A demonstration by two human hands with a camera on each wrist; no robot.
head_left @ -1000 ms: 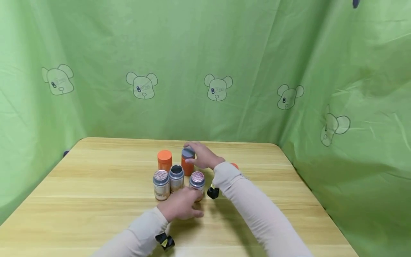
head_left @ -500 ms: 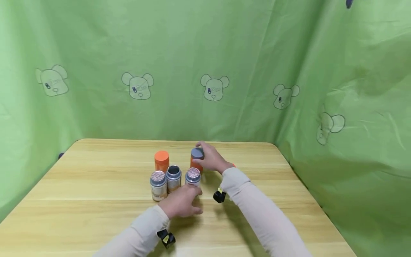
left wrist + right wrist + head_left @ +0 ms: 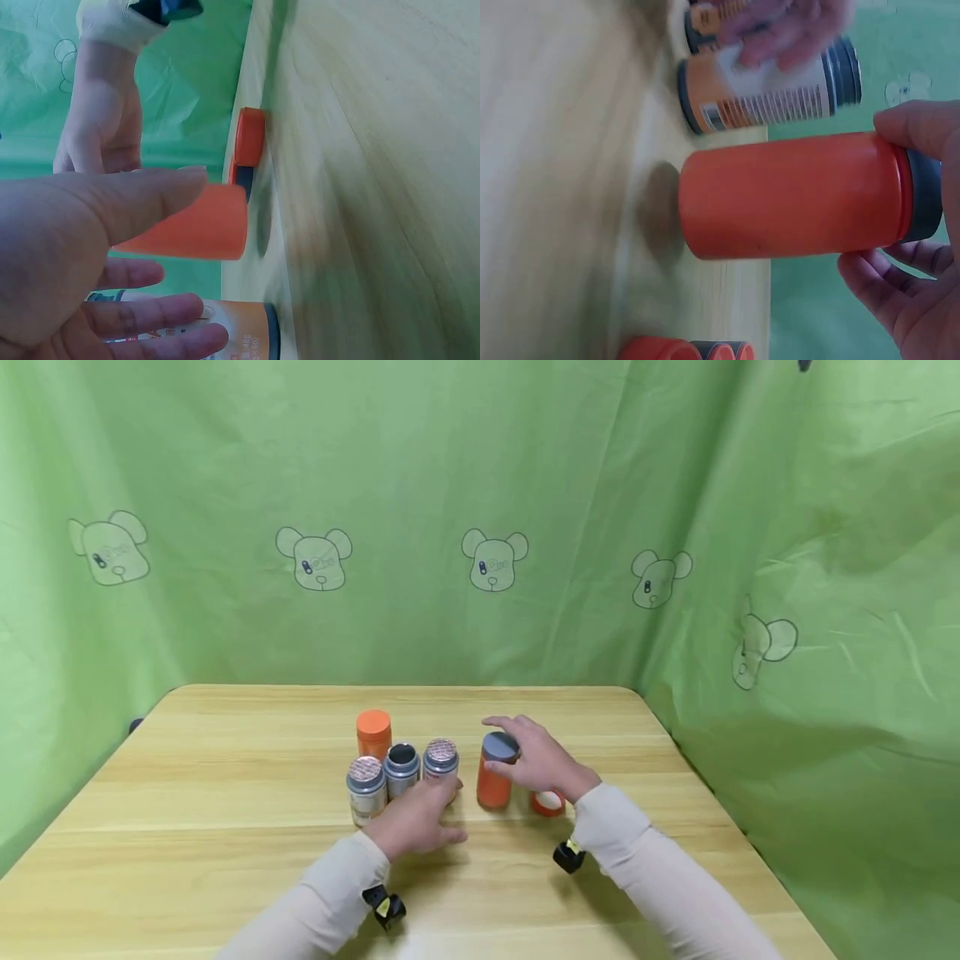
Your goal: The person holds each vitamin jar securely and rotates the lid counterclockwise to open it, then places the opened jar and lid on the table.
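Observation:
My right hand (image 3: 546, 767) grips the grey top of an orange-red bottle (image 3: 494, 783), thumb on one side and fingers on the other. In the right wrist view a shadow lies apart from the bottle's base, so it appears raised off the table. My left hand (image 3: 417, 818) is beside a white-and-orange bottle (image 3: 441, 758) with a patterned foil seal. Its fingers reach along that bottle loosely; whether they touch it I cannot tell. To its left stand an open-mouthed bottle (image 3: 402, 764) and another foil-sealed bottle (image 3: 367, 785).
Behind the group stands another bottle with an orange cap (image 3: 373, 731). An orange cap (image 3: 548, 802) with a white inside lies right of the raised bottle, and more caps (image 3: 721, 351) show in the right wrist view. A green curtain (image 3: 405, 627) surrounds the wooden table (image 3: 225, 760).
My right hand has carried the orange-red bottle from behind the group rightward and nearer to me. The orange cap now shows more fully. My left hand has shifted slightly.

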